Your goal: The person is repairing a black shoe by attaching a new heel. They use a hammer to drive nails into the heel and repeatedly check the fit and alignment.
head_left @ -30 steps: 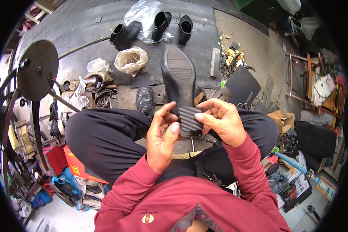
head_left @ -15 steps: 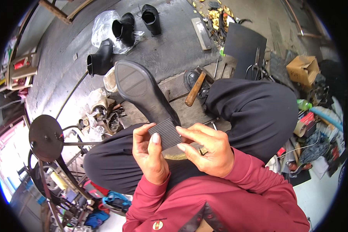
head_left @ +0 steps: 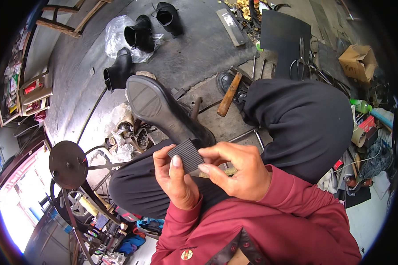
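Ribbed pad (head_left: 187, 156) sits between left grip (head_left: 180, 182) and right grip (head_left: 243, 169); carton (head_left: 357, 62) bears writing.

Bare dark floor (head_left: 199, 44) gives room at the upper centre of the frame, between the black boots (head_left: 139, 37) and the metal bar (head_left: 231, 28). At centre, the sole-up black shoe (head_left: 170, 112) bars the left hand's (head_left: 179, 176) way up; the hammer (head_left: 229, 95) and bent right knee (head_left: 305, 123) hem in the right hand (head_left: 241, 170). Between shoe and hammer runs a gap, narrowed by a brown rod (head_left: 196, 108).
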{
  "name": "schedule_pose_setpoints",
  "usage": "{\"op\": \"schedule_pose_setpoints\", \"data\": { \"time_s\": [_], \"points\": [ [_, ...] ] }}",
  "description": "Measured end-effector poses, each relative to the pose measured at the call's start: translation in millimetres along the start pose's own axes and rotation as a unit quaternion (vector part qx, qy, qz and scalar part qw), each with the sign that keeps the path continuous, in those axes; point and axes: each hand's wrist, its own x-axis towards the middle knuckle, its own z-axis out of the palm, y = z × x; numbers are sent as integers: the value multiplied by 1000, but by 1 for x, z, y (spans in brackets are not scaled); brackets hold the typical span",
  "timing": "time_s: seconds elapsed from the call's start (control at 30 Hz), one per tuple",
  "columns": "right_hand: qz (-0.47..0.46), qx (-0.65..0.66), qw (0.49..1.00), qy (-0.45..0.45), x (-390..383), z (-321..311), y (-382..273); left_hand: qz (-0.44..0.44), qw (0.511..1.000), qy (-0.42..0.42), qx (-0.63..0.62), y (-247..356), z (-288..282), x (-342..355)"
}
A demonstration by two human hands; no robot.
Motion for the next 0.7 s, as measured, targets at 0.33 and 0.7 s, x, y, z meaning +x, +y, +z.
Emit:
{"op": "schedule_pose_setpoints", "data": {
  "time_s": [0.33,0.7],
  "points": [
    [169,39,984,-49,27,14,-2,29,1000,-3,-6,-13,-2,-6],
    [169,-14,985,38,20,22,-8,147,976,-107,117,-31,-31,-47]
  ]
}}
